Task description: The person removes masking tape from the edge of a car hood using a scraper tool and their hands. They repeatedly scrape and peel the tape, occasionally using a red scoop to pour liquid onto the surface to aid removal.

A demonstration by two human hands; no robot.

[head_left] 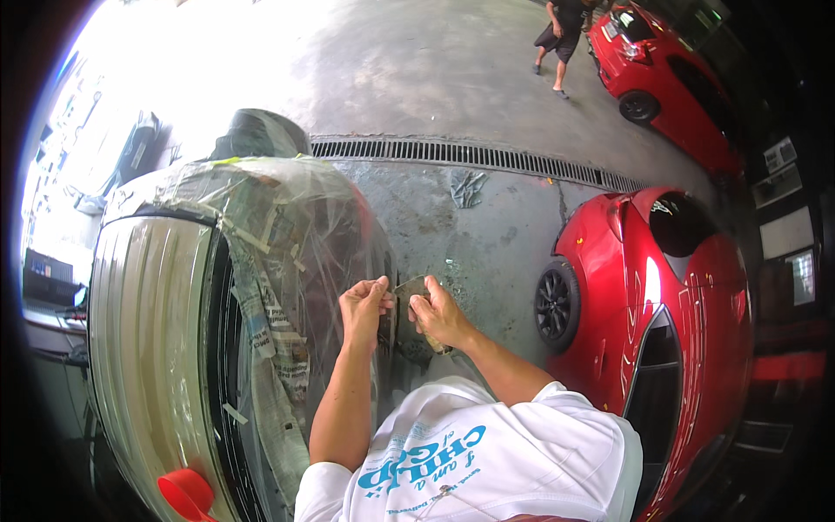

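My left hand [365, 306] is closed in a pinch beside the plastic-wrapped car, its fingertips at one end of a thin, pale edge that spans toward my right hand. My right hand [439, 317] is wrapped round a slim tool, whose yellowish-brown handle end [440, 348] shows below the palm. Its kind is too small to make out. Both hands are held up at chest height, a short gap apart. To the left stands the car body [152, 322], beige-roofed, its side covered by clear plastic film [322, 235] and taped newspaper [283, 365].
A red car [687, 304] with a black wheel [557, 304] stands on the right; another red car [670, 78] is farther back. A person [564, 39] walks beside it. A drain grate [470, 157] crosses the floor near a crumpled sheet [467, 188]. A red cup [186, 492] sits lower left.
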